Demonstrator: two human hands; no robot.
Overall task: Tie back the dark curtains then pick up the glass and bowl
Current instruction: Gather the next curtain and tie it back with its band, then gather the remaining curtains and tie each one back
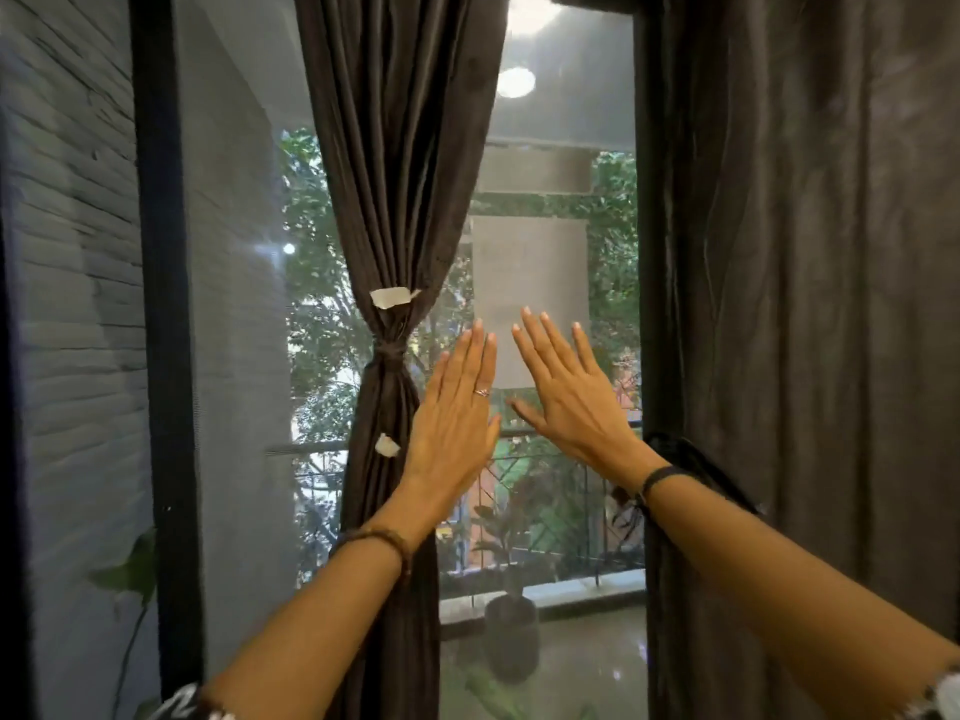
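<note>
Grey brick wall [72, 304]: it is standing far left, next to the black window frame [166, 304].
Dark gathered cloth curtain on the left [389, 200]: it is hanging bunched up, and a dark tie band [388, 351] is squeezing it in the middle. Two small white paper bits [392, 297] are sticking to it.
Left hand [457, 407]: it is reaching up with flat, straight fingers close together, holding nothing. It is just beside the tied curtain, in front of the glass. A ring is sitting on one finger and a bead band on the wrist.
Right hand [563, 387]: it is also reaching up, fingers straight and spread a little, holding nothing. A black band is circling the wrist.
Dark loose cloth curtain on the right [789, 304]: it is hanging wide and not tied. A dark strap [691, 459] is dangling by its edge.
Glass and bowl: they are not showing here.
What could go wrong: the right curtain is big and heavy looking, so it may be slipping out if the hands are gathering too little. The strap may be too loose and let folds fall.
</note>
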